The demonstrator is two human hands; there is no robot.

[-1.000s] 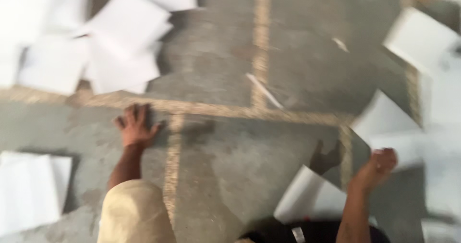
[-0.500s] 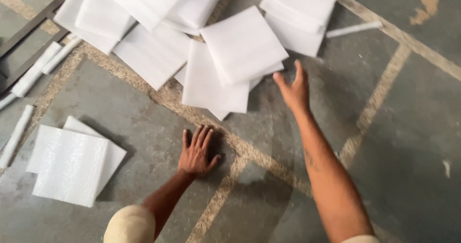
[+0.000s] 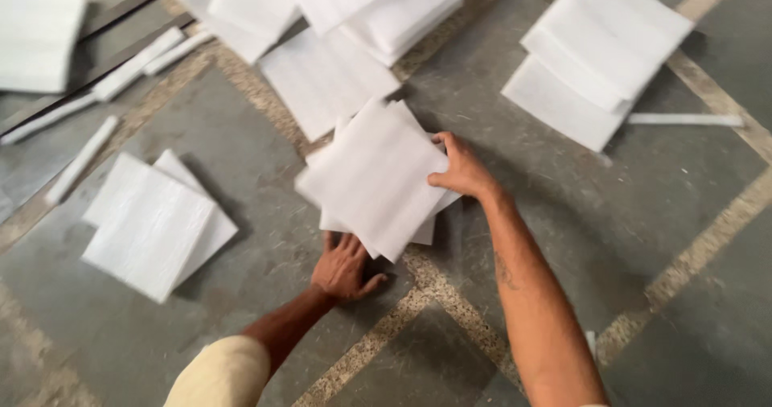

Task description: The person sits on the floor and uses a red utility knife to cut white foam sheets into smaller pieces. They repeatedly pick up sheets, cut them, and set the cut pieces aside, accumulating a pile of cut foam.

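On a stone floor (image 3: pixel 241 158), the right hand (image 3: pixel 461 168) grips the right edge of a foam sheet (image 3: pixel 374 178) lying atop a small stack. The left hand (image 3: pixel 344 268) presses flat on the floor just below that stack. A 2-sheet pile (image 3: pixel 153 226) lies to the left; another pile (image 3: pixel 599 53) sits toward the upper right corner.

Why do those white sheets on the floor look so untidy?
The white foam sheets under the right hand lie fanned, corners askew, not squared. The left hand presses the floor at their lower edge. Thin white strips lie scattered to the left.
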